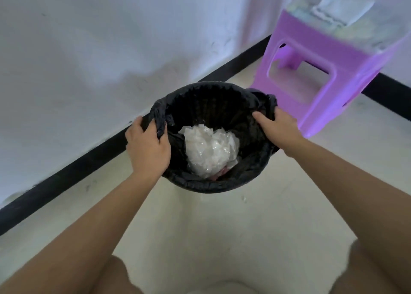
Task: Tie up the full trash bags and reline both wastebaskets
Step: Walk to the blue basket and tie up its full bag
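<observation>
A round black wastebasket stands on the floor by the wall, lined with a black trash bag whose edge is folded over the rim. Crumpled white plastic and paper waste lies at the bottom, with a bit of pink under it. My left hand grips the bunched bag edge at the left rim. At the right rim my right hand holds the bag edge, thumb inside the opening.
A purple plastic stool stands just right of the basket, with a clear pack of white tissues on top. A white wall with a black skirting board runs behind. Pale floor tiles lie in front; my knees show at the bottom.
</observation>
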Demonstrator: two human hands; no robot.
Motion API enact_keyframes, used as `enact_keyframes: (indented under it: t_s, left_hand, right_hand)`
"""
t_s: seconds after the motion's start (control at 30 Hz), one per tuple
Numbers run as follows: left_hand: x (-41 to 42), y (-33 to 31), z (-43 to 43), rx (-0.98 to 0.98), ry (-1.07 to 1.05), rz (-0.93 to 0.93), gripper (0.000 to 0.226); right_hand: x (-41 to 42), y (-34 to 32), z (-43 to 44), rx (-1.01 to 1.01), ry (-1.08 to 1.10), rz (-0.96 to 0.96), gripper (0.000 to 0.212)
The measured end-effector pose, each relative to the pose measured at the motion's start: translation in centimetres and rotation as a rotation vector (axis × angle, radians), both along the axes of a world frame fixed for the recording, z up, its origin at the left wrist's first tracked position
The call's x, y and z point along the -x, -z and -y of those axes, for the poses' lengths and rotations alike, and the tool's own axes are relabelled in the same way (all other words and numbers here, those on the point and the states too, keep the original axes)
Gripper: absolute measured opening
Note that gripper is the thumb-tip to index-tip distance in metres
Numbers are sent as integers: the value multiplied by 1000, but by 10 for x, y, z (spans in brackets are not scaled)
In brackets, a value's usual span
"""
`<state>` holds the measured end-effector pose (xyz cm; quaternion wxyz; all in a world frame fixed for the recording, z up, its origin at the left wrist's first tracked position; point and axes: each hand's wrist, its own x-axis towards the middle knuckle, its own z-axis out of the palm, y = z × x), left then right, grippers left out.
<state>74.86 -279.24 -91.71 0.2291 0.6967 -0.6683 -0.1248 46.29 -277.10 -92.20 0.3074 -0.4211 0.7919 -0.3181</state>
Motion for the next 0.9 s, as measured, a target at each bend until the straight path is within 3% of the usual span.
enact_keyframes:
  t_s: [0.1,0.2,0.27,0.37,0.47,0.53,0.63,0.73,0.9]
  left_hand:
    - [0,-54,2,122,12,31,32]
    - [19,-101,5,11,24,-353,40]
    - [44,-124,-2,-96,136,-553,33]
    - [78,-156,-14,-105,281,-749,24]
    - [85,-180,-9,-29,175,-851,24]
    - [78,-188,1,-9,82,-850,34]
    - [60,-196,13,113,-20,-780,60]
    - [41,-208,21,263,-56,-666,59]
    - [24,-211,24,271,10,-386,57]
  right_hand:
    - [-6,-15,-10,-59,-23,-35,14]
    - [-20,-29,-9,-55,-40,-219,23]
    - [-30,-31,-3,-33,-43,-267,26]
    - [-36,-28,-4,-45,-57,-276,25]
    - [-24,-33,-12,-103,-102,-380,45]
    - [-11,-49,-11,-32,-66,-445,51]
    - [2,-96,-1,219,-2,-411,39]
    - [4,-145,2,427,49,-414,32]
    - [7,-172,2,282,-148,-783,35]
